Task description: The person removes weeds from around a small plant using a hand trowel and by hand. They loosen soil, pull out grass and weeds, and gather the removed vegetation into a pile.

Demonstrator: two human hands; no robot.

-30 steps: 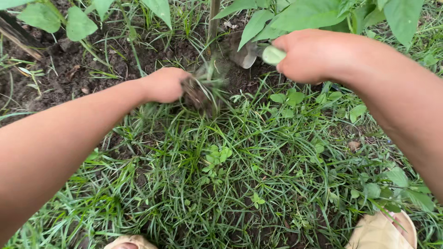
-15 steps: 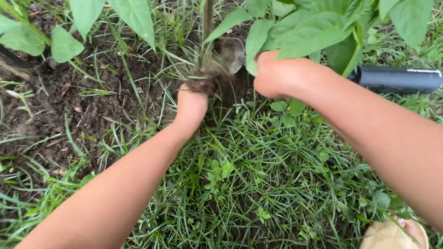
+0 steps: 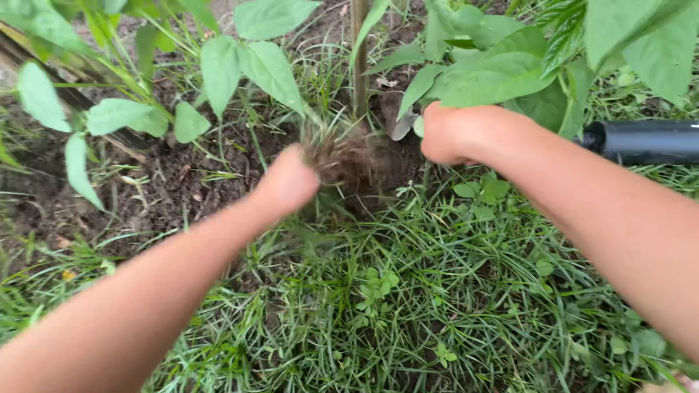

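Note:
My left hand (image 3: 287,182) is closed around a clump of grass with dark, soil-caked roots (image 3: 338,154), lifted just above the ground and blurred. My right hand (image 3: 455,132) grips the pale green handle of a small trowel (image 3: 404,125); only a bit of its metal blade shows beside the fist, under broad leaves. Both hands meet at the base of a thin upright plant stem (image 3: 359,58) rising from dark bare soil (image 3: 196,171).
Dense low grass and small weeds (image 3: 408,291) cover the ground in front of me. Broad-leaved plants (image 3: 502,65) hang over the top of the view. A black pipe (image 3: 641,142) lies at the right. A dark board (image 3: 44,54) runs along the top left.
My left hand has pulled the rooted grass clump up and toward the right, with motion blur. The right hand stays by the stem. The view has shifted slightly.

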